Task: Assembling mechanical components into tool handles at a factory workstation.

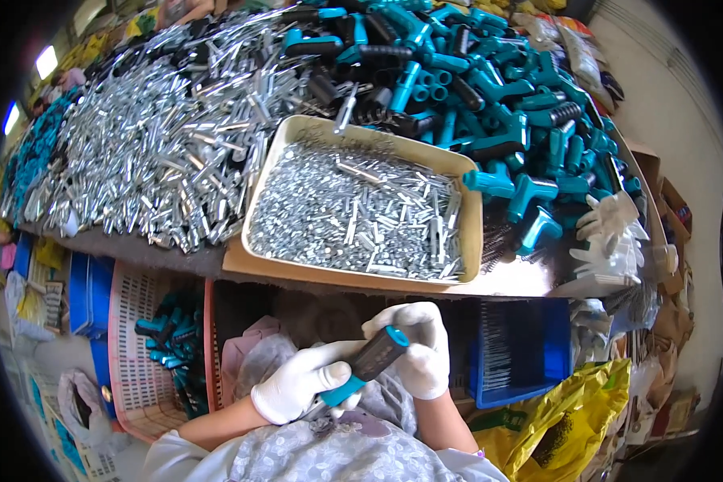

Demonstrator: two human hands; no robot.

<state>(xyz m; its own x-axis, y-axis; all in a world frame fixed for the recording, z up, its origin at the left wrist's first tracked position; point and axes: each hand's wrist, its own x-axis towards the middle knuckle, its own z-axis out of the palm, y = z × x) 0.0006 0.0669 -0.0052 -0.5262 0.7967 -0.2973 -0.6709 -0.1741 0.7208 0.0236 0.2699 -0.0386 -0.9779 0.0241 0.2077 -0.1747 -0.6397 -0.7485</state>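
Observation:
Both my hands wear white gloves and are close together in front of my lap, below the table edge. My left hand [304,384] is closed around a teal-and-black pistol-shaped tool handle [377,355], its black grip tilted up to the right. The teal end cap points toward my right hand [422,347]. That hand's fingers curl around the capped end of the handle; whether something small is also between them is hidden. On the table ahead stands a cream tray [253,233] full of small metal bits and pins. Behind it on the right lies a heap of similar teal-and-black handles [490,88].
Shiny metal shafts [153,136] are piled across the table's left. White gloves [614,237] lie at its right end. Below are a pink basket [132,321] with teal-and-black pieces, a blue bin [530,349] and a yellow bag [566,426].

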